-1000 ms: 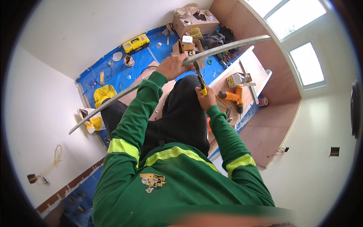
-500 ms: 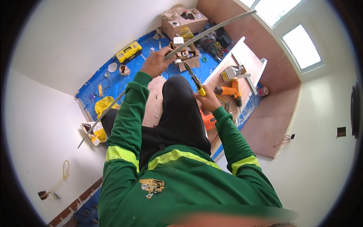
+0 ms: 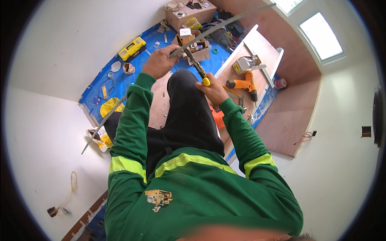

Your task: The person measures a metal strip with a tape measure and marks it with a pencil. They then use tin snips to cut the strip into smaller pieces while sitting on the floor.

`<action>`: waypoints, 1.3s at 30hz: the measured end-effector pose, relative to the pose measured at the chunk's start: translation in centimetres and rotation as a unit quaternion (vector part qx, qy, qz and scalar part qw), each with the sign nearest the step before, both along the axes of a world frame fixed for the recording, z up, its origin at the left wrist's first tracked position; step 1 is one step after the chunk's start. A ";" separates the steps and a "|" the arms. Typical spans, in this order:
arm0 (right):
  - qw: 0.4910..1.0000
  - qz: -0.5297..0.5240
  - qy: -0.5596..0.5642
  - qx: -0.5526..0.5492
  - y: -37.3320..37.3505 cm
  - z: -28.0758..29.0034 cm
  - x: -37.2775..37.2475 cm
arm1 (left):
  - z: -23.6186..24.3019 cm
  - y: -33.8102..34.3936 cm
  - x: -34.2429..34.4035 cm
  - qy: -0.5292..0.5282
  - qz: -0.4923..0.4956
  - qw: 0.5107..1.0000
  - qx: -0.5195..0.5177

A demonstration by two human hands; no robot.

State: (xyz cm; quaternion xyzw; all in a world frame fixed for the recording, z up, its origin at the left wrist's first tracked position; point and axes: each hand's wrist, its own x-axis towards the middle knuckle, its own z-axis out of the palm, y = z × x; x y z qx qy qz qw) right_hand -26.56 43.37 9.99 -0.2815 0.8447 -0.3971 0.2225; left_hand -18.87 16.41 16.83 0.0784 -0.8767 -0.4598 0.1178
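Observation:
My left hand is closed around a long, thin grey metal strip. The strip slants from beside my left leg, behind my left forearm, up toward the windows. My right hand, resting by my raised knee, grips a pair of tin snips with yellow handles. Their jaws point up and left and overlap the strip's lower edge just right of my left fingers. Whether the blades enclose the metal I cannot tell.
Right of my knee, a long wooden board carries an orange drill and a small box. An orange tool lies nearer. Ahead, a cardboard box and yellow toolbox sit on blue sheeting.
The snips have moved up and left, bringing their jaws from below the strip to its edge. My left hand still holds the strip. The whole view has shifted slightly.

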 end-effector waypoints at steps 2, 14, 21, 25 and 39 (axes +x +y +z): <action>1.000 0.002 0.006 -0.009 0.1 -0.3 0.0 | -0.3 0.4 0.1 0.016 0.016 1.000 -0.012; 0.996 -0.012 0.058 -0.060 0.3 -2.8 0.7 | 0.4 3.5 2.9 0.088 0.049 0.991 -0.084; 0.989 -0.007 0.120 -0.081 -0.7 -2.1 0.7 | 0.3 2.9 3.1 0.102 0.054 0.987 -0.112; 0.986 -0.006 0.143 -0.081 -0.5 -2.4 0.1 | 0.5 2.7 2.9 0.078 0.045 0.990 -0.104; 0.986 -0.036 0.143 -0.075 -2.1 -7.5 -3.1 | -0.2 1.5 -0.9 0.062 -0.018 0.995 -0.082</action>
